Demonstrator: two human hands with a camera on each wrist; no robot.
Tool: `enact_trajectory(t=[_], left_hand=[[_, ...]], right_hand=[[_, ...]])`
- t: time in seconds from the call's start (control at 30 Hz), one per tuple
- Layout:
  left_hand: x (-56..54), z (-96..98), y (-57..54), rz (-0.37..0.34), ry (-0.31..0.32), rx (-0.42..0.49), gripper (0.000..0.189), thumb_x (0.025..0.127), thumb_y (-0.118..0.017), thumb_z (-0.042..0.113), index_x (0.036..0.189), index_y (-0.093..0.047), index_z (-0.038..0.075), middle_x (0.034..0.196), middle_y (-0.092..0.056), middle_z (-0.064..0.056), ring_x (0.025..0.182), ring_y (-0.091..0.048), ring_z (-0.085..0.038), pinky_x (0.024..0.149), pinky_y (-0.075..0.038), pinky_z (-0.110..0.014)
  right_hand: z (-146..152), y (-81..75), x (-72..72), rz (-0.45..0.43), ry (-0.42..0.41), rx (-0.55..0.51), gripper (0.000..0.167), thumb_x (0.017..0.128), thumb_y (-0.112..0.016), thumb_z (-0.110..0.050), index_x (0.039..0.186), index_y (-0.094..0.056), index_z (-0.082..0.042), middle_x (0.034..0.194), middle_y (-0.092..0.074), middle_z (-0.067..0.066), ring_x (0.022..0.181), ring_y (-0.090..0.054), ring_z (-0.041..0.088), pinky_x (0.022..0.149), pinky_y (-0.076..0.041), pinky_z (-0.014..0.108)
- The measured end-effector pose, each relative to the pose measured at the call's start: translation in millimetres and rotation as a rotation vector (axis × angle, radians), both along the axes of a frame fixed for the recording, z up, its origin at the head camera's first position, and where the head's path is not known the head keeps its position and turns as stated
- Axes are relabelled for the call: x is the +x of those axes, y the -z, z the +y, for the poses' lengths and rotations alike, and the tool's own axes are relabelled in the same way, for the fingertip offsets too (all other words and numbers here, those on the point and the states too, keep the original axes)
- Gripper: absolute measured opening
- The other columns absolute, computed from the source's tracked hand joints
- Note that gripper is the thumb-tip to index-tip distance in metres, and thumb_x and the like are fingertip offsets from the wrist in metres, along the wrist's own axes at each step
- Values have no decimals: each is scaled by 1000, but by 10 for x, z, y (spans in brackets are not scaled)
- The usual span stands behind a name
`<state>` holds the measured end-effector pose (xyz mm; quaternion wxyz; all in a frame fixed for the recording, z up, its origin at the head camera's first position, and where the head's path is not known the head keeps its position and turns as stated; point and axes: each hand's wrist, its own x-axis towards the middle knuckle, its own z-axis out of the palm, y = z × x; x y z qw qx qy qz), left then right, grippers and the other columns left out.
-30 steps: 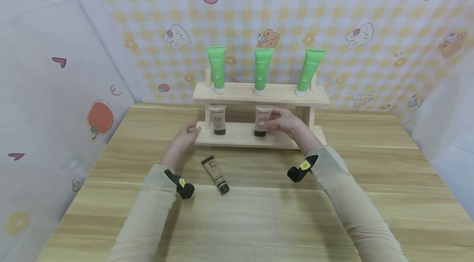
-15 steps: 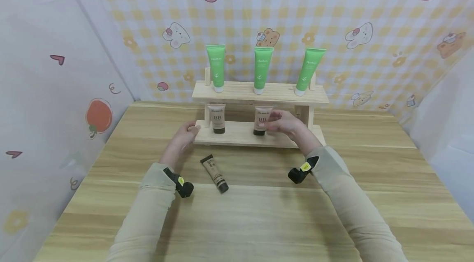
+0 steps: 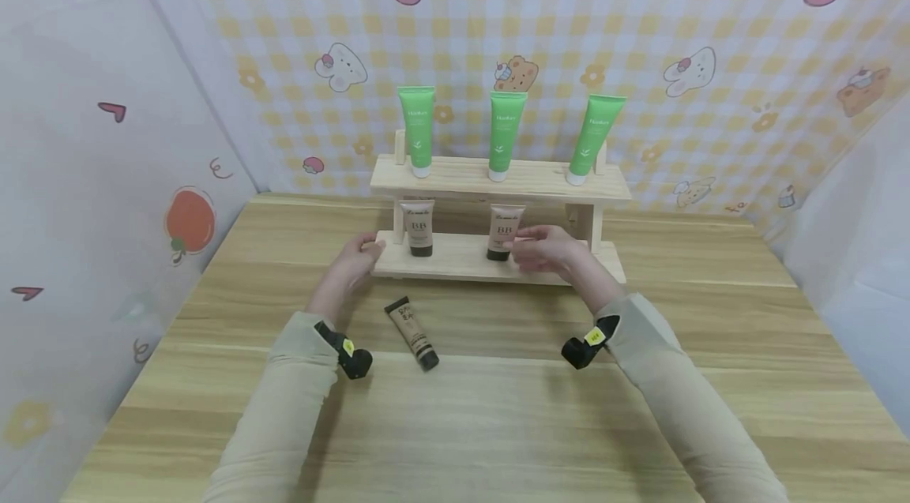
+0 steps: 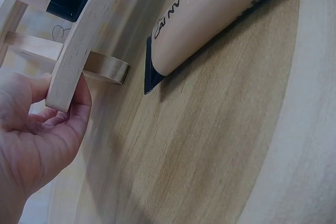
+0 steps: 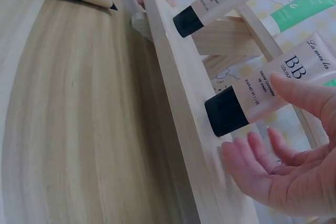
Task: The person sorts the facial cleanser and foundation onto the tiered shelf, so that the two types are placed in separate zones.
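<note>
On the lower board of a two-tier wooden rack (image 3: pixel 455 264), two pinkish BB cream tubes stand upright on black caps. My right hand (image 3: pixel 550 252) is just right of the middle BB cream tube (image 3: pixel 503 227). In the right wrist view its fingers are spread and the thumb (image 5: pixel 299 92) overlaps the tube's side, with the other fingers apart from it. My left hand (image 3: pixel 353 260) grips the left end of the lower board, thumb on top and fingers underneath in the left wrist view. Close to it stands the left BB cream tube (image 3: pixel 419 227).
Three green tubes, left (image 3: pixel 419 128), middle (image 3: pixel 506 132) and right (image 3: pixel 594 138), stand on the upper board, the right one leaning. A beige tube with a black cap (image 3: pixel 412 333) lies on the wooden table (image 3: pixel 498 424) in front. A patterned cloth (image 3: pixel 455 37) hangs behind.
My right hand has loosened from the middle BB cream tube and moved slightly right and down, its fingers opening. The tube stays standing there. My left hand keeps its grip on the board.
</note>
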<state>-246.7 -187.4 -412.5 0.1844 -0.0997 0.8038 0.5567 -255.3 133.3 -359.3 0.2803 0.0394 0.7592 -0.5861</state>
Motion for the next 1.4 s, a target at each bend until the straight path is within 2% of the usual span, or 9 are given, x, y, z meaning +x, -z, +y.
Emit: enact_trajectory(t=[0.2,0.33,0.43,0.57,0.63,0.83,1.1,1.4], left_hand=[[9,-14,-22,-1,-6,15,58,99,-34,29,147,-9,6,149,-18,-25,136,-25,-38,112,-26,-48],[5,-28,-22,-3,-4,9,58,99,-34,30,147,-10,7,149,-18,-24,136,-24,-38,112,-26,-48],[4,-43,-21,-3,-2,-1,58,99,-34,30,147,-10,7,149,-18,-24,136,-24,-38,112,-26,-47],[15,-57,-18,-1,-3,-11,59,99,-34,30,147,-9,7,150,-17,-24,137,-23,-38,112,-25,-47],[20,-61,-14,1,-10,-17,58,99,-34,30,147,-10,6,150,-17,-24,137,-23,-38,112,-25,-48],[28,-65,3,-5,-10,-33,58,99,-33,30,146,-10,6,150,-15,-24,137,-21,-39,112,-24,-49],[27,-77,18,-9,-3,-18,58,99,-34,30,147,-10,7,149,-17,-24,136,-24,-38,112,-26,-47],[-11,-7,11,-11,-3,-60,57,99,-34,31,146,-14,7,149,-21,-24,135,-26,-37,111,-27,-48]], right_hand=[[28,4,79,-43,-53,25,52,91,-55,-21,132,-40,6,130,-51,24,103,-63,20,92,-50,33],[-3,23,138,-37,-84,18,52,89,-58,-22,129,-43,7,118,-60,18,91,-65,12,88,-53,33],[-47,38,174,-15,-122,29,50,88,-59,-23,127,-46,7,114,-63,18,90,-65,14,85,-54,33],[-131,58,221,6,-176,40,44,89,-58,-22,121,-51,7,116,-61,21,98,-65,27,83,-55,35],[-183,77,242,6,-200,37,42,89,-58,-20,120,-53,7,116,-61,21,101,-64,29,84,-54,37],[-359,167,291,-25,-244,41,40,89,-58,-20,120,-55,5,117,-61,22,96,-65,27,82,-55,35],[-621,282,371,-12,-349,90,39,90,-57,-21,119,-55,5,117,-60,22,102,-63,33,80,-56,35],[-980,370,482,-25,-365,140,41,84,-63,-15,119,-54,4,114,-59,19,97,-63,27,78,-56,32]])
